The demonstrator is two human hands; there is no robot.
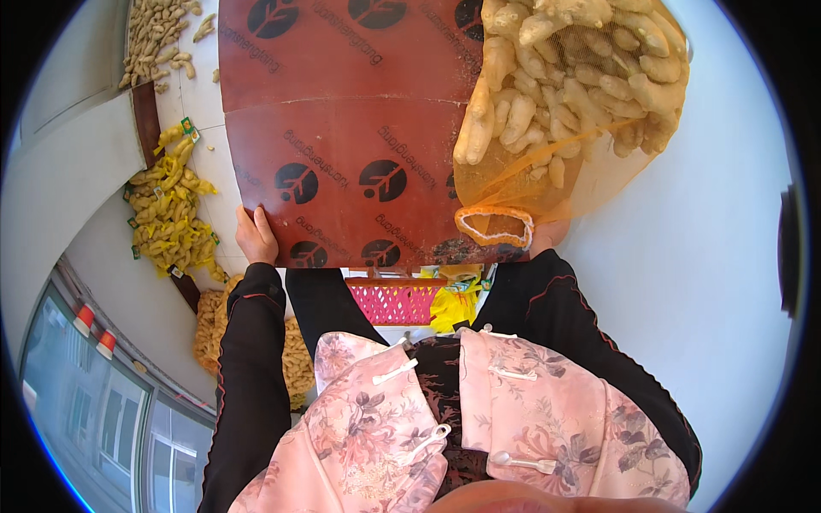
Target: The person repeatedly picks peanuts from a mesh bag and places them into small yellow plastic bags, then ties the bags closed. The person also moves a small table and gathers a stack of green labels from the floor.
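Note:
A red film-faced board [340,147] with black printed marks spans the space before me. My left hand [258,235] grips its left edge near the front corner, thumb on top. By the front right corner is my right hand [550,235], its fingers hidden behind an orange mesh bag [616,170]. Pale ginger roots [519,118] fill the bag, which lies over the right part of the board. Its elastic mouth [494,226], edged in white, faces me and rests on the board's front corner, beside my right hand.
Loose ginger [157,42] lies on the tiled floor at far left. Below it are yellow net packs [170,218] with green tags, then fuller mesh sacks [208,327]. A pink plastic basket [397,304] and yellow netting [452,308] show between my legs. A white wall [725,192] stands right.

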